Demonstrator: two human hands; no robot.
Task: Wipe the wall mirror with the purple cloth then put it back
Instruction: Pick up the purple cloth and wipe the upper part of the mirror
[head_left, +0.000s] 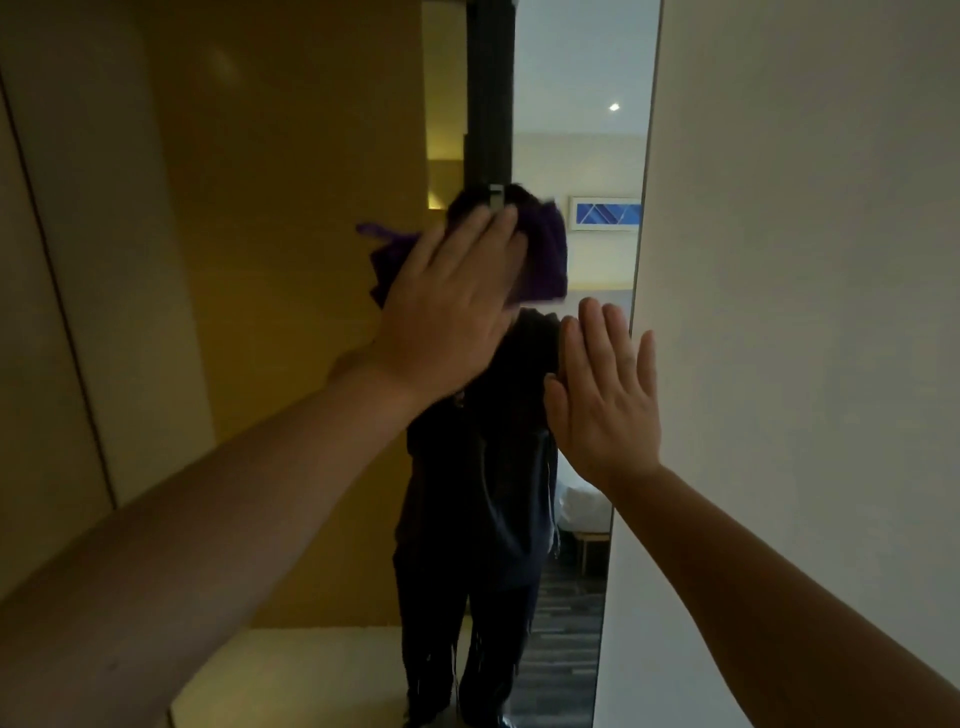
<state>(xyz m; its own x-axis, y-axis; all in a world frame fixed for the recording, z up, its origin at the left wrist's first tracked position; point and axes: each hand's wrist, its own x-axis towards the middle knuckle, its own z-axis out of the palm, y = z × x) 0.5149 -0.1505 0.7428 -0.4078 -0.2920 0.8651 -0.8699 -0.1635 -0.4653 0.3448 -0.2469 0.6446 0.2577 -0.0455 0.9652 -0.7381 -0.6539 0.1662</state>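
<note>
The tall wall mirror (576, 130) fills the middle of the view and reflects a person in dark clothes and a room behind. My left hand (452, 306) presses the purple cloth (545, 254) flat against the glass at head height, its fingers spread over the cloth. The cloth bunches out on both sides of the hand. My right hand (605, 395) rests flat and open against the mirror's right edge, where the glass meets the white wall, a little lower than the left hand. It holds nothing.
A white wall (805, 312) runs along the right of the mirror. Yellow-brown wall panels (260, 260) stand to the left. A pale ledge or floor strip (311, 670) lies low at the left.
</note>
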